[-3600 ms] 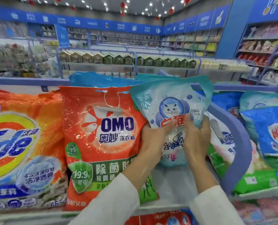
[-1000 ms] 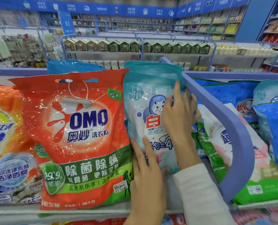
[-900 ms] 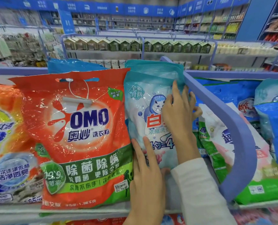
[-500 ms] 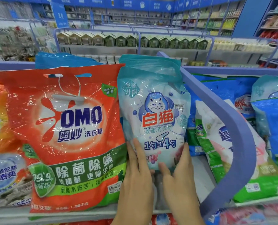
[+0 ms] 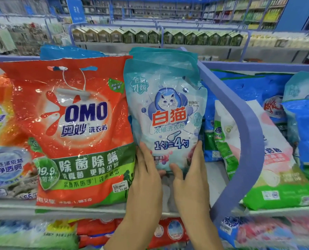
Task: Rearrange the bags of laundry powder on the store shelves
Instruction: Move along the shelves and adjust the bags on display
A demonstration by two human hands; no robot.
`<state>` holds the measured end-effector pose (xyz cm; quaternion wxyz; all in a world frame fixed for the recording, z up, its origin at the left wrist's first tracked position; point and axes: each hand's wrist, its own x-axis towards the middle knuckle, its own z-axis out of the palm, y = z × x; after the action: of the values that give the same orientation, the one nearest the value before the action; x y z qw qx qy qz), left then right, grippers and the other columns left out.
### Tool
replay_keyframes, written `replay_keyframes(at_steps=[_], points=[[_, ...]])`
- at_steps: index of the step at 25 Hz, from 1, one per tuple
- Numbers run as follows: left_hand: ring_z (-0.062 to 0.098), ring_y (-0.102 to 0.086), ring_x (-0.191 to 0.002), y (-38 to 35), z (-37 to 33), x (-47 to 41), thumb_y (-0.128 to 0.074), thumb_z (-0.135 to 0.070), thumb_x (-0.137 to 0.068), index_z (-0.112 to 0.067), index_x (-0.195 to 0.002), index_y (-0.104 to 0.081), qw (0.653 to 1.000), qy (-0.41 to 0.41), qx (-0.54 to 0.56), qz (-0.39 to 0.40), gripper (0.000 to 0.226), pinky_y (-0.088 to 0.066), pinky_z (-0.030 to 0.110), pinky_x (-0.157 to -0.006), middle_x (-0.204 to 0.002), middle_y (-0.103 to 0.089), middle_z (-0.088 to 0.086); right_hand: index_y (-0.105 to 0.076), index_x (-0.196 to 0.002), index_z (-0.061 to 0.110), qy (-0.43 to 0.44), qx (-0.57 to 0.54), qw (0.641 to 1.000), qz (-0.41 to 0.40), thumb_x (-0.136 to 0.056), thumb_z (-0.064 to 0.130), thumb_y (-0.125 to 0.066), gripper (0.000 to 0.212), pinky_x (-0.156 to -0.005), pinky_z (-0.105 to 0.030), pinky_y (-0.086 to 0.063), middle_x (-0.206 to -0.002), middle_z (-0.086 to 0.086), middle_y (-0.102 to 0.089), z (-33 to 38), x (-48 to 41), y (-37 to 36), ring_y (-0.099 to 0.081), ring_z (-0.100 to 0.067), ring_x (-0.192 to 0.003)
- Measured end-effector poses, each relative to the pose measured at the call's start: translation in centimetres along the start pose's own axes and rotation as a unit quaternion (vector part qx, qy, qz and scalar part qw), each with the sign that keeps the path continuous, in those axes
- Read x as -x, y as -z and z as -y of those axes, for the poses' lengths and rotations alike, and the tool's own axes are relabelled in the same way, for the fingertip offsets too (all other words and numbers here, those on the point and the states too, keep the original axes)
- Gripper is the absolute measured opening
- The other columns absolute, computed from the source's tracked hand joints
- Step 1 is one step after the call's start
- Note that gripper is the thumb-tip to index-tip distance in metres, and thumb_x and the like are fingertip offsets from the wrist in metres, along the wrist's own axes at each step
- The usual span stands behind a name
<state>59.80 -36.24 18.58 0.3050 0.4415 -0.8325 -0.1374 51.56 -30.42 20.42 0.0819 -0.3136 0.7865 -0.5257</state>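
A person's left hand (image 5: 146, 177) and right hand (image 5: 193, 179) bracket the lower end of a pale blue bag of laundry powder (image 5: 165, 114) printed with a cat's face. The bag stands upright on the upper shelf (image 5: 60, 207). Both hands are open, with straight fingers laid up along the bag's two lower sides and thumbs meeting at its bottom edge, so that they cover the foot of the bag and whatever it rests on. The bag touches a large red-orange OMO bag (image 5: 78, 132) on its left and sits close against a curved lavender divider (image 5: 240, 132) on its right. A second teal bag (image 5: 164, 53) shows only its top seam behind the first, and a blue bag (image 5: 69, 51) peeks over the OMO bag, the rest of it hidden. At far left an orange bag (image 5: 4, 132) is cut off by the frame, its brand lettering only partly visible. Beyond the divider a green, white and pink bag (image 5: 269, 168) leans back, with part of its face hidden behind the divider. Blue bags (image 5: 308, 134) further right run out of the picture, their print too soft to read. The lower shelf's packages (image 5: 96, 230) are a blur of red, green and yellow. Both forearms leave the frame at the bottom. In the background a row of small house-shaped boxes (image 5: 159, 36) lines another aisle, but the goods beyond it are indistinct.
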Motion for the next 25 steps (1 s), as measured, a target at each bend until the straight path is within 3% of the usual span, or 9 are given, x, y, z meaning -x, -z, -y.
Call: replay_keyframes(at_steps=[3, 5, 7, 9, 12, 16, 18, 21, 25], points=[[0.04, -0.061, -0.121, 0.0, -0.3, -0.2, -0.085, -0.013, -0.077, 0.0, -0.155, -0.015, 1.0, 0.0, -0.002, -0.001, 0.106, -0.059, 0.042, -0.08, -0.151, -0.042, 0.028, 0.007, -0.161, 0.029, 0.031, 0.034, 0.999, 0.013, -0.1, 0.023, -0.059, 0.09, -0.112, -0.026, -0.029, -0.17, 0.009, -0.004, 0.2, -0.3, 0.0, -0.015, -0.011, -0.154], [0.034, -0.047, -0.137, 0.9, -0.7, -0.3, -0.071, -0.021, -0.092, -0.007, -0.159, -0.004, 0.999, 0.007, 0.036, 0.007, 0.096, -0.05, 0.041, -0.097, -0.163, -0.025, 0.018, 0.008, -0.162, 0.025, 0.046, 0.046, 0.998, 0.019, -0.1, 0.022, -0.06, 0.092, -0.115, -0.031, -0.029, -0.17, 0.005, -0.003, 0.1, -0.5, 0.1, -0.013, -0.014, -0.154], [0.027, -0.039, -0.143, 1.6, -0.6, 0.0, -0.062, -0.027, -0.097, -0.012, -0.16, -0.002, 0.997, 0.007, 0.079, 0.003, 0.089, -0.043, 0.037, -0.105, -0.166, -0.019, 0.009, 0.002, -0.163, 0.023, 0.045, 0.034, 0.998, 0.019, -0.098, 0.024, -0.062, 0.091, -0.121, -0.037, -0.03, -0.17, 0.003, -0.007, -0.3, -0.6, 0.3, -0.017, -0.017, -0.154], [0.026, -0.041, -0.141, 2.0, -0.4, 0.6, -0.061, -0.028, -0.096, -0.009, -0.16, -0.011, 0.997, -0.011, 0.068, -0.021, 0.083, -0.042, 0.037, -0.107, -0.163, -0.029, 0.009, -0.008, -0.163, 0.02, 0.057, 0.009, 0.998, 0.01, -0.098, 0.022, -0.063, 0.085, -0.123, -0.04, -0.029, -0.169, 0.002, -0.012, -0.9, 0.0, 0.5, -0.019, -0.016, -0.154], [0.026, -0.045, -0.14, 2.8, -0.1, 2.3, -0.059, -0.026, -0.097, -0.006, -0.155, -0.032, 0.998, -0.026, 0.061, -0.017, 0.068, -0.04, 0.038, -0.113, -0.156, -0.042, 0.011, -0.023, -0.16, 0.015, 0.103, 0.031, 0.994, 0.026, -0.1, 0.019, -0.058, 0.07, -0.125, -0.035, -0.023, -0.169, 0.002, -0.013, -1.0, 2.0, 1.1, -0.014, -0.01, -0.155], [0.02, -0.035, -0.146, 5.2, 0.7, 7.8, -0.058, -0.032, -0.098, -0.013, -0.151, -0.043, 0.997, -0.032, 0.062, -0.012, 0.058, -0.028, 0.034, -0.121, -0.156, -0.042, 0.003, -0.041, -0.153, 0.021, 0.129, 0.032, 0.986, 0.097, -0.102, 0.029, -0.056, 0.054, -0.123, -0.031, -0.027, -0.16, 0.007, -0.037, -2.1, 7.9, 3.6, -0.03, -0.006, -0.148], [0.019, -0.029, -0.149, 6.4, 1.9, 12.2, -0.058, -0.035, -0.098, -0.015, -0.15, -0.046, 0.998, -0.007, 0.054, -0.032, 0.057, -0.024, 0.033, -0.123, -0.157, -0.04, -0.001, -0.044, -0.15, 0.028, 0.108, 0.034, 0.989, 0.095, -0.102, 0.035, -0.056, 0.05, -0.119, -0.037, -0.035, -0.154, 0.012, -0.044, -3.8, 11.9, 5.5, -0.037, -0.006, -0.143], [0.015, -0.023, -0.15, 8.0, 4.5, 20.0, -0.055, -0.044, -0.098, -0.021, -0.153, -0.041, 0.995, 0.06, 0.081, 0.012, 0.06, -0.021, 0.033, -0.123, -0.161, -0.034, -0.006, -0.039, -0.151, 0.041, 0.019, 0.027, 0.993, 0.117, -0.101, 0.048, -0.053, 0.052, -0.115, -0.04, -0.04, -0.152, 0.024, -0.039, -6.1, 19.2, 9.2, -0.043, -0.009, -0.14], [0.015, -0.031, -0.147, 9.3, 5.5, 29.5, -0.06, -0.045, -0.095, -0.021, -0.15, -0.045, 0.983, 0.117, 0.121, 0.073, 0.062, -0.027, 0.038, -0.122, -0.157, -0.041, -0.003, -0.033, -0.155, 0.036, -0.073, 0.099, 0.985, 0.118, -0.1, 0.051, -0.052, 0.06, -0.119, -0.038, -0.03, -0.16, 0.015, -0.035, -8.9, 27.8, 13.9, -0.032, -0.01, -0.147]])
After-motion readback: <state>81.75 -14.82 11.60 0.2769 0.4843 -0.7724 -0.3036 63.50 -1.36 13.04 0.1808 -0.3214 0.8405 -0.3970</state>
